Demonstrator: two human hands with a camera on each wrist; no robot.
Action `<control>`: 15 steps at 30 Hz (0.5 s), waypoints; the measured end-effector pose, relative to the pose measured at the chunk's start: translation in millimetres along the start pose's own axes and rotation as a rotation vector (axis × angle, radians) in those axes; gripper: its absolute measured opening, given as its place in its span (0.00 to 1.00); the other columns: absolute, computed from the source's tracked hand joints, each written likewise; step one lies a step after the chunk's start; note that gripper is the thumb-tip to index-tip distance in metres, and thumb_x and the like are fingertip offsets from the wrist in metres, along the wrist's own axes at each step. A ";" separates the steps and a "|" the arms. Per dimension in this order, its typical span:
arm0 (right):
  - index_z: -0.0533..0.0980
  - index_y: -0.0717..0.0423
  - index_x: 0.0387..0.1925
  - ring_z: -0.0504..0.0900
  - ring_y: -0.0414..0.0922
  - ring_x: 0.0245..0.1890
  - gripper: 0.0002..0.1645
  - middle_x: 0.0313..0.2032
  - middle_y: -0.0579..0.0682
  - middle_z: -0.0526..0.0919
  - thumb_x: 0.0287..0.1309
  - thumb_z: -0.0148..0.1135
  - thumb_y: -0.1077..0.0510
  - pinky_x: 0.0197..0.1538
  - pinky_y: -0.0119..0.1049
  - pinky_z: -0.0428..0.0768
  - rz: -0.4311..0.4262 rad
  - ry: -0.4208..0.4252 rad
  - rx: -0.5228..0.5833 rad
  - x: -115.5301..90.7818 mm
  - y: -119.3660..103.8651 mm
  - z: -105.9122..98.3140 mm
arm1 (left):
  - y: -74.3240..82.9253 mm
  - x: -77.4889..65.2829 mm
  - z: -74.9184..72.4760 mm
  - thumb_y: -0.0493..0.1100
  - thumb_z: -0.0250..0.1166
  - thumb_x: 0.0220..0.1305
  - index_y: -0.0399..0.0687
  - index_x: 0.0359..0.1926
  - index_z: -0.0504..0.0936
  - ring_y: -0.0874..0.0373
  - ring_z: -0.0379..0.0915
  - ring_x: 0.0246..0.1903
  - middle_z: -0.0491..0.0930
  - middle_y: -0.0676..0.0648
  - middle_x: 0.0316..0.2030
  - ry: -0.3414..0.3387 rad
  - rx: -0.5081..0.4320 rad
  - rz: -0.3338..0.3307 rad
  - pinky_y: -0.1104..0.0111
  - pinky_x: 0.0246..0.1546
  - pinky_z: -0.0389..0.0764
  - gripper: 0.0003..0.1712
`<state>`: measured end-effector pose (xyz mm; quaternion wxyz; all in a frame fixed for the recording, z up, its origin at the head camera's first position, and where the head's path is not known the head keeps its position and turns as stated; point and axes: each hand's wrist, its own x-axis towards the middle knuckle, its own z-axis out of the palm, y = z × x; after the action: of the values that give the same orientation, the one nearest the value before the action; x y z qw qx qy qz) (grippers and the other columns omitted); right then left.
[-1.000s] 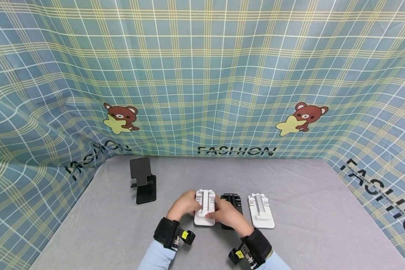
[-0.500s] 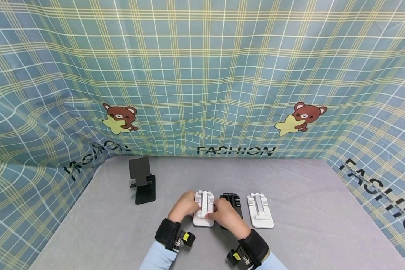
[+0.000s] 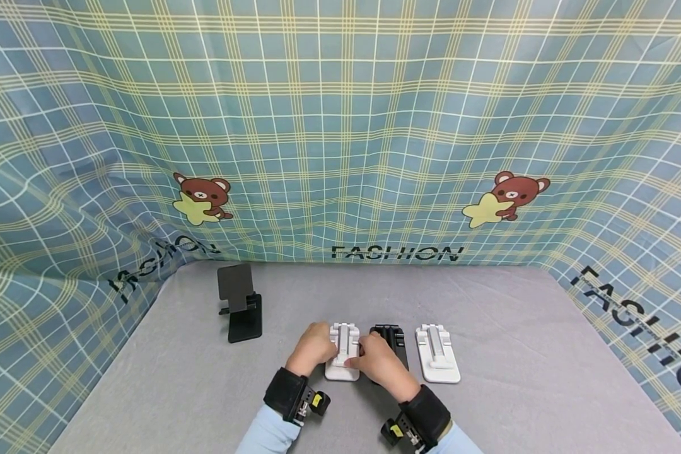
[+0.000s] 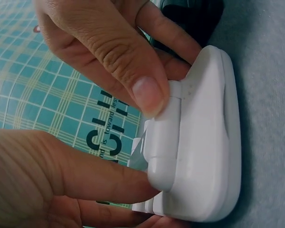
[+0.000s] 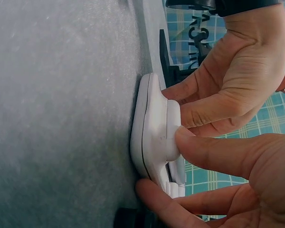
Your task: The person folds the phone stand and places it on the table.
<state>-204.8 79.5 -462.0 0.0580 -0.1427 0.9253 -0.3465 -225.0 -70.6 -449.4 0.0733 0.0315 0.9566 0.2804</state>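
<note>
A folded white phone stand (image 3: 340, 373) lies in front of me, its base flat on the cloth. My left hand (image 3: 313, 345) holds its left side, the thumb against one end of the raised bar, as the left wrist view shows. From the other side my right hand (image 3: 379, 360) grips the same stand; its thumb (image 5: 199, 147) presses on the bar and a finger lies along the base edge. A folded black phone stand (image 3: 397, 340) sits just right of it, partly hidden by the right hand. Some fingertips are hidden behind the white stand.
Another folded white phone stand (image 3: 442, 372) lies further right. At the back left, an unfolded black phone stand (image 3: 236, 289) stands with its plate raised. Grey cloth (image 3: 516, 353) covers the table, and a checked curtain (image 3: 340, 157) encloses its back and sides.
The left hand has shifted slightly right and its fingers now lie more over the stand's side. The white stand has dropped very slightly toward me. The right hand's grip looks much the same.
</note>
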 end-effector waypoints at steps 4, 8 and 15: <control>0.71 0.60 0.20 0.64 0.42 0.24 0.16 0.22 0.48 0.66 0.46 0.72 0.59 0.23 0.30 0.62 -0.020 -0.021 0.011 1.7 1.3 -2.0 | -3.5 1.5 -6.2 0.29 0.66 0.43 0.32 0.29 0.77 0.53 0.68 0.22 0.74 0.43 0.24 -0.023 0.005 0.011 0.66 0.22 0.71 0.09; 0.71 0.59 0.19 0.63 0.39 0.18 0.15 0.17 0.44 0.66 0.48 0.70 0.58 0.21 0.29 0.60 -0.022 -0.094 0.072 3.1 1.8 -9.9 | -9.6 2.0 -23.6 0.34 0.66 0.48 0.28 0.48 0.76 0.50 0.74 0.30 0.79 0.38 0.35 -0.039 -0.077 0.006 0.59 0.32 0.77 0.23; 0.77 0.68 0.48 0.74 0.45 0.28 0.26 0.31 0.54 0.77 0.52 0.68 0.54 0.30 0.38 0.73 -0.009 -0.126 0.075 8.4 -15.4 -24.6 | -26.6 -2.7 -72.6 0.34 0.62 0.59 0.39 0.56 0.76 0.50 0.74 0.44 0.77 0.41 0.46 0.343 -0.295 0.225 0.57 0.48 0.77 0.23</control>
<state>-214.4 81.3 -433.4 0.1199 -0.1662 0.9056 -0.3714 -234.2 -131.9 -403.0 -0.1182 0.0786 0.8942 0.4247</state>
